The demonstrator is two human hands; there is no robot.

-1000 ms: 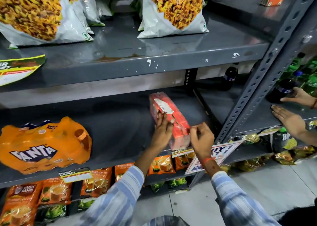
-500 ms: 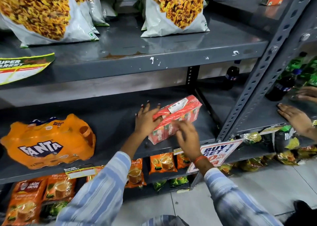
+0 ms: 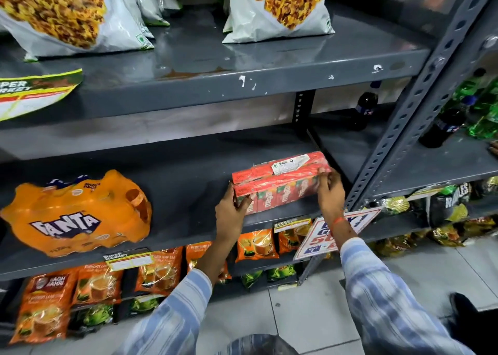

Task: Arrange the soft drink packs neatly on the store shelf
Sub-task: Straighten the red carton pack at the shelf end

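Observation:
A red shrink-wrapped pack of juice cartons (image 3: 280, 183) lies lengthwise on the right part of the grey middle shelf (image 3: 188, 182), its long side facing me. My left hand (image 3: 231, 210) grips its left end. At its right end, my right hand (image 3: 330, 190) holds it with fingers over the wrap. An orange Fanta pack (image 3: 78, 214) lies on its side at the left of the same shelf, apart from both hands.
Snack bags (image 3: 280, 7) stand on the shelf above. Orange tea pouches (image 3: 159, 271) fill the shelf below. A grey perforated upright (image 3: 398, 128) rises just right of the pack. Dark and green bottles (image 3: 447, 125) stand in the neighbouring bay. A promo sign (image 3: 323, 236) hangs at the shelf edge.
The red pack has turned from pointing into the shelf to lying sideways along it. My hands have shifted to its two ends. Another person's hands at the right have left the view.

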